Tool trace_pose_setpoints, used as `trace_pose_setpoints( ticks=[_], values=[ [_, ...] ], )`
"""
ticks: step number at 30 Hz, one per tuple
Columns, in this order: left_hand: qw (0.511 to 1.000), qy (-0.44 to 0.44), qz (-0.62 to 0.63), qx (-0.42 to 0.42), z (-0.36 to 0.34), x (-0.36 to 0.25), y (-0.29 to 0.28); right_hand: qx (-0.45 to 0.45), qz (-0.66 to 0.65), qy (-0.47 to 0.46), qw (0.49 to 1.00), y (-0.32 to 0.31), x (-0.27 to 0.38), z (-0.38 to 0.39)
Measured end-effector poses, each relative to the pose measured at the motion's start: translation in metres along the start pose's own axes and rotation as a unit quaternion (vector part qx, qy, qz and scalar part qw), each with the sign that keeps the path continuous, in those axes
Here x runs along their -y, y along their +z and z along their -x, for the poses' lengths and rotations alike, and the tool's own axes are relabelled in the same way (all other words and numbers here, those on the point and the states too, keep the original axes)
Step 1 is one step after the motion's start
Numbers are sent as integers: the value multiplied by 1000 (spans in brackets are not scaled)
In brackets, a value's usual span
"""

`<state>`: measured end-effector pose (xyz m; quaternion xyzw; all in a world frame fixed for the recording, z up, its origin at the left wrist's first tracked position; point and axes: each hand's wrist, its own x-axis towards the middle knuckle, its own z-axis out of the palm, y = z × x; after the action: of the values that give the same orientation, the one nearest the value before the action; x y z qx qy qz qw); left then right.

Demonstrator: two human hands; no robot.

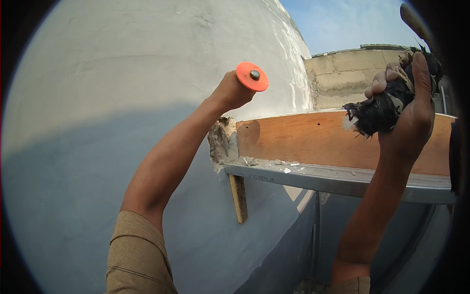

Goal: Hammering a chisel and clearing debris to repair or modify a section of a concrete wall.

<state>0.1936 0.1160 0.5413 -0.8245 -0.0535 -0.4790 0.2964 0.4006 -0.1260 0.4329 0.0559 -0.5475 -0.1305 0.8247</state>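
Observation:
My left hand (230, 91) is raised against the white plastered wall (122, 98) and grips a tool whose round orange guard (252, 76) with a metal stud faces me; its tip is hidden behind the hand. Just below it the wall is chipped open, showing rough broken masonry (223, 139) at the end of a brown wooden board (303, 137). My right hand (409, 105) is lifted at the upper right, closed around a handle wrapped in frayed black rag (377, 112); the wooden shaft (413, 19) runs up out of view.
A grey metal channel (333, 179) with plaster crumbs on it runs under the board. A short wooden stake (239, 198) hangs below its left end. A weathered concrete wall (342, 73) and sky lie beyond.

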Motion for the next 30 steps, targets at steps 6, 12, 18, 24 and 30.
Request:
trace_pose_setpoints(
  ticks=[6,12,18,24,30],
  values=[
    [996,-19,-41,78,16,-2,3,-40,81,171,981,56,-43,33],
    [999,-30,-23,21,19,2,-6,57,106,284,951,10,-39,55],
    [998,-61,-32,13,10,20,5,-18,262,-34,964,37,-40,-11],
    [996,-23,-11,-81,-9,24,-19,193,130,446,864,58,-62,48],
    [1000,-21,-18,-11,2,24,-2,69,90,126,985,35,-39,-11]
  ],
)
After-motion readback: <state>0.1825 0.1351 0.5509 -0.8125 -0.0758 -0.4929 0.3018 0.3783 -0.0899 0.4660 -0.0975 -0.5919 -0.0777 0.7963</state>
